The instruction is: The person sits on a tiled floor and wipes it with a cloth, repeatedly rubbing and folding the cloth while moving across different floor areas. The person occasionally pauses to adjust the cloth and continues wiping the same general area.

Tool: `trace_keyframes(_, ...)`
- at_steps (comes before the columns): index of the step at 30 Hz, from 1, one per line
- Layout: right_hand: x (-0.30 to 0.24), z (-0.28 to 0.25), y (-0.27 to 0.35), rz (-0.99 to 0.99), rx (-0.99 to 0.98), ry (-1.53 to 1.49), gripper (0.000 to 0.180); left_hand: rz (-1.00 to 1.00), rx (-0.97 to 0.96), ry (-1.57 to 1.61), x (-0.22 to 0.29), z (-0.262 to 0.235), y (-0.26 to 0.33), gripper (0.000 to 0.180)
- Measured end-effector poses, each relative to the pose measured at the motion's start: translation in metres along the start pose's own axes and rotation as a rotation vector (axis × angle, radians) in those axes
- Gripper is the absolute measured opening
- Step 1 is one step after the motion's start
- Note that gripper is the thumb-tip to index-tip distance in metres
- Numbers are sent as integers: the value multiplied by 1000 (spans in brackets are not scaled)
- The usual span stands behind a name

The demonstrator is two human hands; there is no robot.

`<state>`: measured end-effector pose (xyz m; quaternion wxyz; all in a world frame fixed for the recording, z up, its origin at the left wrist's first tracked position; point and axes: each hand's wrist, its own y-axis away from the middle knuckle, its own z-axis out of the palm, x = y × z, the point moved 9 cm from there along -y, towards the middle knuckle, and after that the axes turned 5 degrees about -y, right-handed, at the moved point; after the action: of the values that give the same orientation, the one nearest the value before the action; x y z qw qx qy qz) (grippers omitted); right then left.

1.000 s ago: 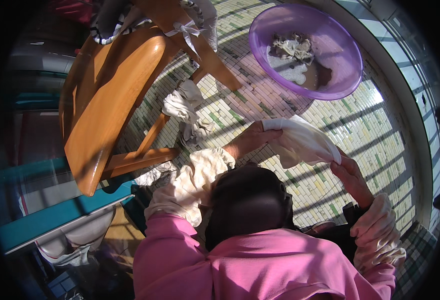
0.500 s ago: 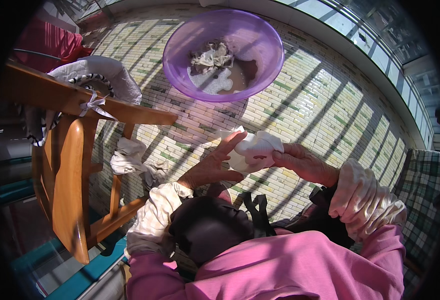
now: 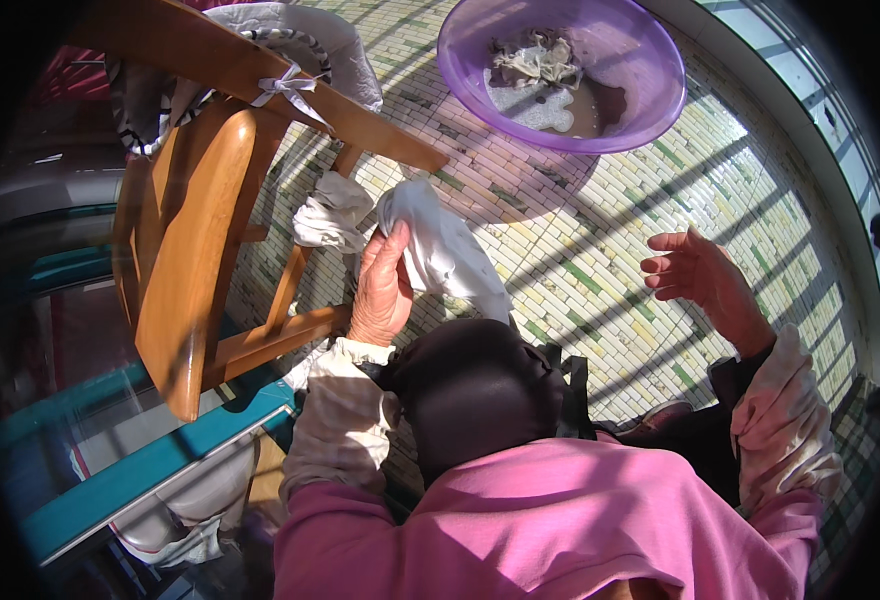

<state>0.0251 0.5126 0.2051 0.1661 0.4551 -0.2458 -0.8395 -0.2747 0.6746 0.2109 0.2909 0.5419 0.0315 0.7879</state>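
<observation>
A limp white cloth (image 3: 448,252) hangs from my left hand (image 3: 382,288), whose fingers are closed on its near edge. Its lower end trails to the right, above my dark-covered knee (image 3: 480,400). My right hand (image 3: 705,282) is off to the right, away from the cloth, with bent fingers held apart and nothing in them. Just left of the held cloth, another crumpled white cloth (image 3: 332,212) is draped on the wooden chair's rung (image 3: 290,285).
A purple basin (image 3: 660,110) with murky, sudsy water and wet greyish cloths (image 3: 540,60) stands ahead on the tiled floor (image 3: 560,220). The wooden chair (image 3: 200,240) is on my left, a white tie (image 3: 285,88) knotted on it. A teal ledge (image 3: 160,480) runs below it.
My left hand has carried the white cloth up and left, toward the chair. My right hand has let go of it and moved away right. The view has shifted left.
</observation>
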Motion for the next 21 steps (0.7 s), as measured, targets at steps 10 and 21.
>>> trace_keyframes(10,2,-9,-4,14,27,87,49,104,220,223,41,-83,42,43)
trace_keyframes(21,-1,-15,2,26,97,184,45,168,1162,-991,119,-221,87,47)
